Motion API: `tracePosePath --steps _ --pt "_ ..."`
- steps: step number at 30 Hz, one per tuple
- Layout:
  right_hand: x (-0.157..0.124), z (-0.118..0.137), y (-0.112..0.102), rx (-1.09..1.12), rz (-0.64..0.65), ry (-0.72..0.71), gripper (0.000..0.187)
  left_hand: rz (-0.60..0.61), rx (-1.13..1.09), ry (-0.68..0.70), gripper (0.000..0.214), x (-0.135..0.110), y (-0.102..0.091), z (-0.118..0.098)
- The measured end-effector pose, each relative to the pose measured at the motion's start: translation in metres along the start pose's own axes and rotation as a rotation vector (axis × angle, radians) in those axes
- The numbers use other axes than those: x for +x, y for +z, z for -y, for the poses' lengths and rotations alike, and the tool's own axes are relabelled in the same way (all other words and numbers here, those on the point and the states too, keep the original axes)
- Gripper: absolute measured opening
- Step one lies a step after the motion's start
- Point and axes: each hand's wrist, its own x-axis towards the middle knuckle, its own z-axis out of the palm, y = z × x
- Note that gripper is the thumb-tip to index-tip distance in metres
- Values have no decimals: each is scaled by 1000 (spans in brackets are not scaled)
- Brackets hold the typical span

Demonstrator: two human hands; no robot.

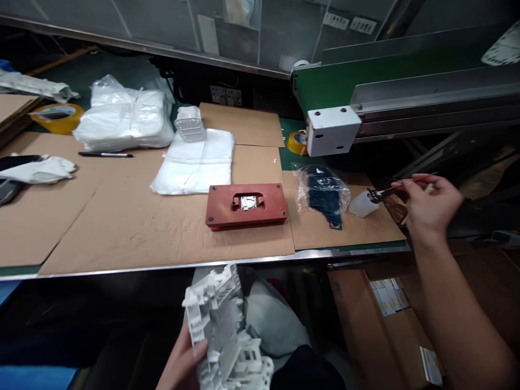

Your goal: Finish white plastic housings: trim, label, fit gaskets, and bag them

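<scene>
Factory assembly-line station; green conveyor belt (337, 81) with steel side rails runs along the right; desk (122, 227) lined with cardboard sheets; red fixture block (246, 206) at centre; stacked plastic bags (122, 119), tape roll (57, 116), moulded white plastic part (227, 330); cartons (365, 314) stored below; power sockets (225, 96) behind.

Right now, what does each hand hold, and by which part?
Left hand grips a white moulded plastic part by its lower left edge. Right hand pinches a thin tool by its rear end, tip at a white bottle.
</scene>
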Motion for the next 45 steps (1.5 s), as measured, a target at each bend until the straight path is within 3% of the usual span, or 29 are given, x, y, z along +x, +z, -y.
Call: tracePosePath --steps 3,5,7,9,13,18,24,32,35,37,39,41,45 --pt "-63 48 20 145 108 4 14 172 -244 -282 69 -5 7 2" --pt "-114 80 33 229 252 45 14 362 -334 -364 68 -7 14 5" --pt "-160 105 43 233 394 76 16 490 -398 -349 70 -6 20 10" --pt "-194 119 50 255 498 59 17 539 -438 -304 69 -7 22 15" --pt "-223 125 59 269 611 -23 21 554 -454 -286 64 -13 19 19" --pt "-229 120 63 241 663 -109 24 575 -479 -263 44 -18 17 19" --pt "-230 113 63 196 742 -132 23 417 -504 -226 24 -21 19 20" --pt "-229 119 68 207 726 -55 16 405 -444 -249 33 -17 19 20" --pt "-215 118 69 288 608 39 20 493 -463 -270 47 -14 18 16" --pt "-198 103 70 282 528 86 27 558 -478 -305 62 -12 17 13" --pt "-178 75 74 151 552 124 33 601 -480 -312 68 -11 16 10" --pt "-160 39 82 -67 620 149 34 626 -465 -279 68 -10 16 8" --pt "-138 -14 106 -254 588 134 29 655 -395 -259 63 -12 18 4"
